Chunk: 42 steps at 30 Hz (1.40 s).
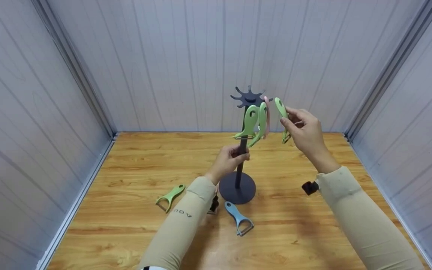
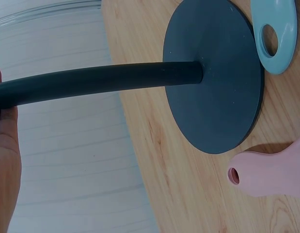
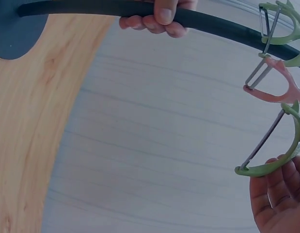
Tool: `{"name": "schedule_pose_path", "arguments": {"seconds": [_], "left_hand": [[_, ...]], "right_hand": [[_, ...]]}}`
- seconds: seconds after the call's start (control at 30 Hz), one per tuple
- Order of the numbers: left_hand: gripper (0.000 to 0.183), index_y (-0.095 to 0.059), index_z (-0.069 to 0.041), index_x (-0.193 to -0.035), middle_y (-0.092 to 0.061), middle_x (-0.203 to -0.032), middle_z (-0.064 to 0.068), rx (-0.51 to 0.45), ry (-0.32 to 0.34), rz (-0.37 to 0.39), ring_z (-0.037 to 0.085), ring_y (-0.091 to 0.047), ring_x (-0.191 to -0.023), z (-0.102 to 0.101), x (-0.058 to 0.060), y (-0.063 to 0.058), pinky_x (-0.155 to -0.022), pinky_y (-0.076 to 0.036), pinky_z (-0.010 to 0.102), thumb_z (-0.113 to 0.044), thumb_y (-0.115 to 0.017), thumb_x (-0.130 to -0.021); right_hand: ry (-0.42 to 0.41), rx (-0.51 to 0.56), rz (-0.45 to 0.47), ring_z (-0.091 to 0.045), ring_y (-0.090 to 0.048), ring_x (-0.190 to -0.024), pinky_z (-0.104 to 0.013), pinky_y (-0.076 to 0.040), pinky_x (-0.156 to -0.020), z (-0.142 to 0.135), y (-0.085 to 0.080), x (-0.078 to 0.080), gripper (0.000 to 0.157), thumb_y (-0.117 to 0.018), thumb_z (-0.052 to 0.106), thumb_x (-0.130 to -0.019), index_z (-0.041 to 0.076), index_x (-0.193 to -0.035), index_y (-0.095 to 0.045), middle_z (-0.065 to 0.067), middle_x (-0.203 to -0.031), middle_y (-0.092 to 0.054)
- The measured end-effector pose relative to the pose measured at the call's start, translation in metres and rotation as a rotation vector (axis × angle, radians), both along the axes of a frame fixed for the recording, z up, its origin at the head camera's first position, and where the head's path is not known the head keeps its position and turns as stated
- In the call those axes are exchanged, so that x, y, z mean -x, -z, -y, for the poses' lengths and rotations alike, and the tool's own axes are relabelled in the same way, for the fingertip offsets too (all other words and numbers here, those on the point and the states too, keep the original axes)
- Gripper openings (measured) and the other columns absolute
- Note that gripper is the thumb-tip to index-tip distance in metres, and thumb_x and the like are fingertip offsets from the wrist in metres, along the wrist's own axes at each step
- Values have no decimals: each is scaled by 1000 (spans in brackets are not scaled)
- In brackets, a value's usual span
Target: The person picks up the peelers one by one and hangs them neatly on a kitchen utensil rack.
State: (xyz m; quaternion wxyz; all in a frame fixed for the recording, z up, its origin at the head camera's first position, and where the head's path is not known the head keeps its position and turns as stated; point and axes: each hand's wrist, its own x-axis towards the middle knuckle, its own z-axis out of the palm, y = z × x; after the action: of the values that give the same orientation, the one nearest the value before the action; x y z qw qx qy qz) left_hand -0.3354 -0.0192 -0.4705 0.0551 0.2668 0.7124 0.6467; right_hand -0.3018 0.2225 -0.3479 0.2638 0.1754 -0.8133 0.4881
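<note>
A light-green, Y-shaped peeler (image 1: 282,112) is pinched between thumb and fingers of the right hand (image 1: 308,131), beside a dark, spoke-topped stand (image 1: 240,168).
Its handle is pierced by an oval hole, its fork bridged by a narrow metal blade (image 3: 264,139); the stand is clasped by the left hand (image 1: 226,161).

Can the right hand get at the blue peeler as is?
Probably not straight away: the right hand holds a green peeler. Otherwise the way looks free; nothing covers the blue peeler, near the stand's base.
</note>
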Motion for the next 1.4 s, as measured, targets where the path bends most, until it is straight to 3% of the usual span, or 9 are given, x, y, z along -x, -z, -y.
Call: {"name": "schedule_pose_path", "arguments": {"seconds": [0.13,0.2,0.4,0.67,0.83,1.0,1.17,1.27,1.4], "left_hand": [[17,-68,1,-104,-72,-99,19,6,-22,-10,24,-69,-93,-2,0,1,-88,-52,55,-12,-66,-94],[16,-69,-4,-103,-72,-98,15,10,-31,-12,22,-69,-92,-3,6,8,-88,-53,52,-17,-67,-94],[10,-70,-14,-99,-73,-96,10,26,-47,-35,22,-69,-91,-5,9,11,-83,-55,42,-21,-67,-94],[14,-69,-4,-102,-72,-97,13,22,-43,-15,34,-68,-95,-6,7,8,-85,-55,48,-16,-66,-95],[16,-66,7,-105,-70,-100,25,15,-3,-31,28,-69,-91,-2,-4,-8,-86,-53,54,-5,-63,-95],[12,-65,6,-102,-70,-98,23,9,-17,-50,20,-69,-86,-2,-13,-16,-84,-54,51,-2,-63,-93],[13,-66,4,-102,-70,-97,22,-3,-28,-45,23,-69,-87,-7,-3,-1,-85,-53,55,-6,-65,-94],[13,-67,0,-102,-71,-97,19,7,-50,-35,21,-68,-87,-10,1,8,-84,-54,52,-10,-65,-94],[13,-69,-5,-102,-72,-96,13,19,-57,-21,18,-68,-87,-9,3,10,-83,-55,44,-15,-67,-94]], "right_hand": [[-27,-7,-14,-30,-61,-89,-13,-48,-73,14,-23,-15,32,-64,3,-94,-7,-124,-63,-26,-100,-63],[-48,0,-31,-26,-61,-88,-14,-49,-73,19,-32,-20,32,-64,2,-94,-8,-124,-63,-26,-101,-63],[-94,13,-76,-21,-59,-85,-15,-46,-69,26,-39,-15,31,-61,1,-95,-8,-125,-62,-26,-103,-63],[-124,16,-94,-14,-51,-75,-15,-42,-63,30,-46,-10,31,-57,0,-97,-8,-126,-61,-25,-101,-62],[-162,21,-67,-10,-47,-69,-17,-40,-59,31,-48,-8,32,-55,1,-98,-6,-129,-59,-24,-101,-60],[-186,13,-41,-8,-44,-65,-17,-38,-57,31,-48,-7,31,-53,3,-100,-3,-129,-61,-22,-103,-60],[-204,0,-27,-10,-47,-70,-17,-40,-60,31,-45,-7,30,-53,3,-100,-2,-128,-62,-21,-108,-60],[-210,-1,-13,-11,-52,-79,-17,-43,-66,31,-44,-7,30,-53,2,-99,-3,-128,-62,-21,-110,-61],[-211,-10,-3,-15,-58,-90,-17,-46,-74,32,-42,-6,30,-54,2,-99,-3,-128,-62,-21,-113,-61]]}}
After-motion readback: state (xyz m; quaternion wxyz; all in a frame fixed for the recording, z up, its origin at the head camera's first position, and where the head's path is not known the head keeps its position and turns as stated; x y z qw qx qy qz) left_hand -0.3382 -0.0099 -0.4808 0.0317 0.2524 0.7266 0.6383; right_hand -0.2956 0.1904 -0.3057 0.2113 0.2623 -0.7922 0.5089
